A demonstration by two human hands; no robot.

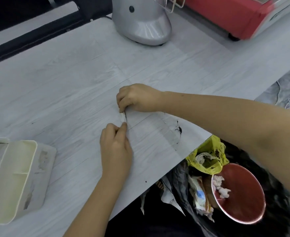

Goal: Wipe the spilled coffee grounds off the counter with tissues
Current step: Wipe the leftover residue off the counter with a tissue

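A thin, bunched white tissue (123,117) is stretched flat on the pale wood-grain counter (63,86) between my two hands. My right hand (137,98) pinches its far end with fingers closed. My left hand (115,146) pinches its near end. A dark line of coffee grounds runs along the tissue's right edge. A black smear of coffee grounds (178,130) lies on the counter to the right, near the edge, with a few specks (146,181) nearer me.
A white plastic organiser box (12,178) stands at the left front. A silver appliance base (140,23) and a red machine (229,16) stand at the back. Below the counter edge sits a black-bagged bin (243,194) with a red bowl, used tissues and a yellow bag.
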